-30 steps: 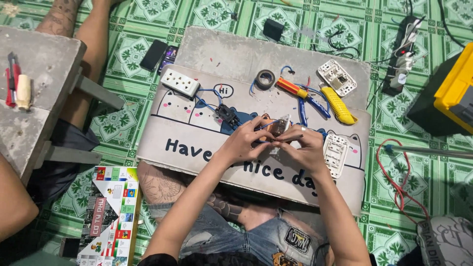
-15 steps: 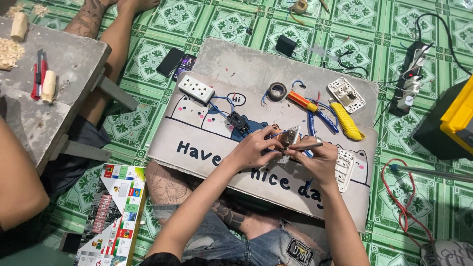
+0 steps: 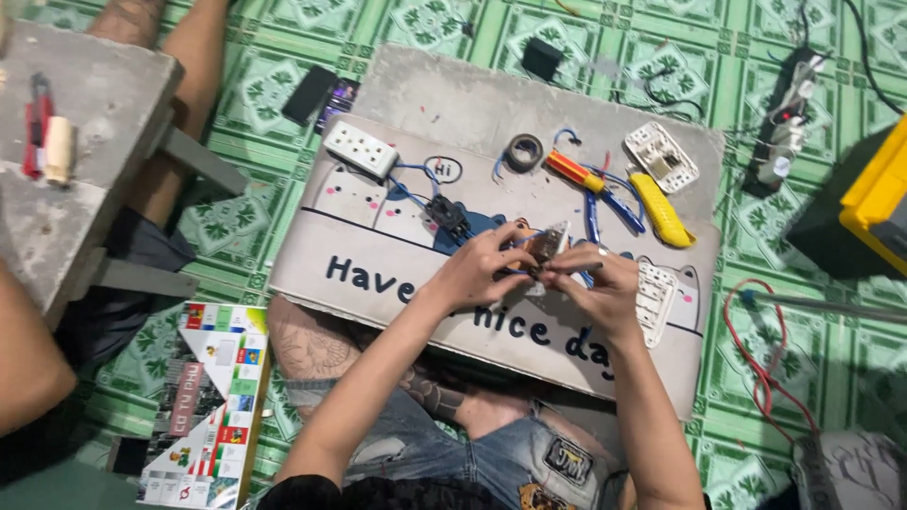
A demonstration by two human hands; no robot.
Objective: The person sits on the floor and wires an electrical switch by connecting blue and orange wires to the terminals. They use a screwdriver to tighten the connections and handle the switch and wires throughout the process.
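The small switch module (image 3: 546,247) sits pinched between my two hands above the middle of the lap desk (image 3: 378,274), just over the printed cartoon strip. My left hand (image 3: 482,269) is closed on it from the left, fingers curled round its body; my right hand (image 3: 595,279) is closed too, thumb and fingers bunched at the module's right edge, seemingly gripping a thin tool or wire end, though I cannot make out which. Blue wires (image 3: 416,184) run from the work back toward a white socket block (image 3: 362,148) at the desk's upper left, past a black connector part (image 3: 446,215).

As I judge it, the wiring is partly done: leads are already attached at the socket block, while the module is in the hands rather than seated in anything. A white faceplate (image 3: 654,300) lies beside my right hand and another white plate (image 3: 661,156) lies at the upper right, both unmounted, so fitting appears outstanding. A roll of black tape (image 3: 524,151), an orange-handled screwdriver (image 3: 576,172) and a yellow-handled tool (image 3: 659,210) rest unused nearby.
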